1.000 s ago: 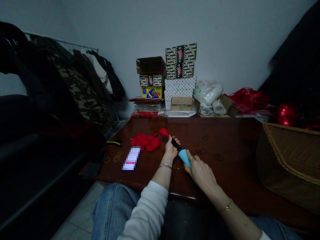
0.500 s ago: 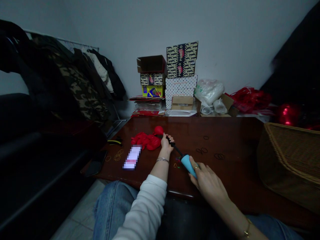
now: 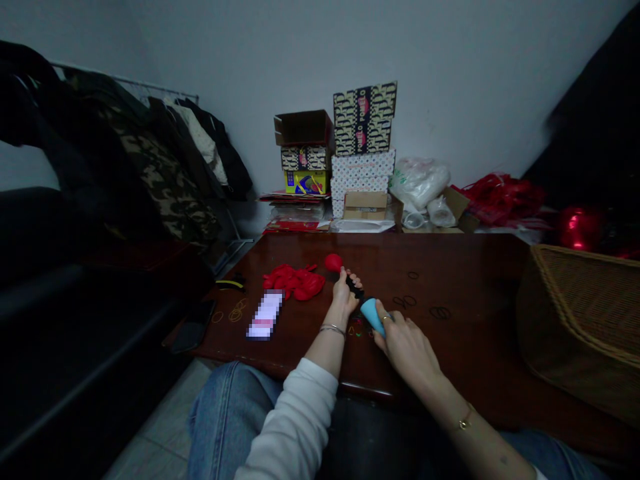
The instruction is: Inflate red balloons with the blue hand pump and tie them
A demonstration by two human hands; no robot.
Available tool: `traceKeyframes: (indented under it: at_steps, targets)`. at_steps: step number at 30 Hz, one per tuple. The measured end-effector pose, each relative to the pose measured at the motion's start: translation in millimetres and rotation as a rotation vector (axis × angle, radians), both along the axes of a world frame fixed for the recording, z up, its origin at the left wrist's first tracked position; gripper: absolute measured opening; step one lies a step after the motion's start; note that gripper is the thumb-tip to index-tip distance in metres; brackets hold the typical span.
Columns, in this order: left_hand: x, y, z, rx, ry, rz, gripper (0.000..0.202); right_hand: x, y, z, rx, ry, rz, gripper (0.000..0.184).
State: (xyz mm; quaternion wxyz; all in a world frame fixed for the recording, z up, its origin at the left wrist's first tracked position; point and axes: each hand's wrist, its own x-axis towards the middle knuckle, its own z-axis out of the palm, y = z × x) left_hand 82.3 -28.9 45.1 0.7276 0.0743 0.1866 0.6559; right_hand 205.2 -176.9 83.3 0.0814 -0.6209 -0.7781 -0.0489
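Note:
My left hand (image 3: 344, 295) is wrapped round the black end (image 3: 355, 288) of a hand balloon pump. A small, partly filled red balloon (image 3: 333, 262) sticks out beyond that hand, at the pump's far end. My right hand (image 3: 411, 343) grips the pump's light blue barrel (image 3: 371, 313); its lower end is hidden in the palm. Little of the black shaft shows between the two hands. Left of my left hand lies a heap of limp red balloons (image 3: 297, 283). Small coloured bands (image 3: 354, 330) lie beneath the pump.
On the brown table (image 3: 465, 267) are a lit phone (image 3: 265, 315), tan rubber bands (image 3: 238, 311), black bands (image 3: 440, 313) and a yellow-and-black tool (image 3: 230, 285). A wicker basket (image 3: 545, 320) stands at the right. Stacked boxes (image 3: 363, 177) rise behind the table.
The two pump parts have slid together, hiding most of the black shaft. My left hand and the red balloon have moved right; my right hand has moved slightly up and left.

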Motion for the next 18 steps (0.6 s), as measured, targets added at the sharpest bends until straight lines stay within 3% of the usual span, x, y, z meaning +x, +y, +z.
traceKeyframes:
  at_steps: [9, 18]
  targets:
    - [-6, 8, -7.6, -0.156, 0.085, 0.139, 0.030, -9, -2, -4.1, 0.029, -0.070, 0.029, 0.054]
    - [-23, 16, 1.2, -0.175, 0.118, 0.206, 0.030, 19, -26, -24.1, 0.069, -0.003, 0.066, 0.053]
